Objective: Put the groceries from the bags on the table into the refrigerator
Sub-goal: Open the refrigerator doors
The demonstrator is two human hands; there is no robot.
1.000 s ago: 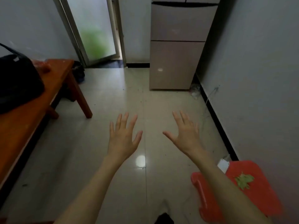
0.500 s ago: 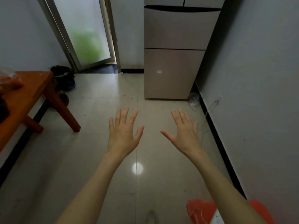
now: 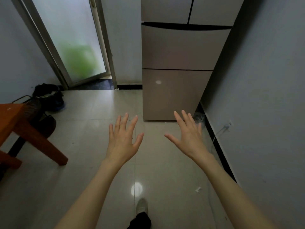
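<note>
The beige refrigerator stands straight ahead against the far wall, all its doors closed. My left hand and my right hand are stretched out in front of me over the tiled floor, palms down, fingers spread, holding nothing. Both hands are short of the fridge's lower door. Only a corner of the orange wooden table shows at the left edge; the grocery bags are out of view.
A frosted glass door stands at the back left. A black bag and a dark fan-like thing sit on the floor by the table. A grey wall runs along the right, with a cable at its base.
I have walked toward the refrigerator, which now looks larger. The table and its bags slid out to the left and the red stool dropped out of view. Both hands stayed spread.
</note>
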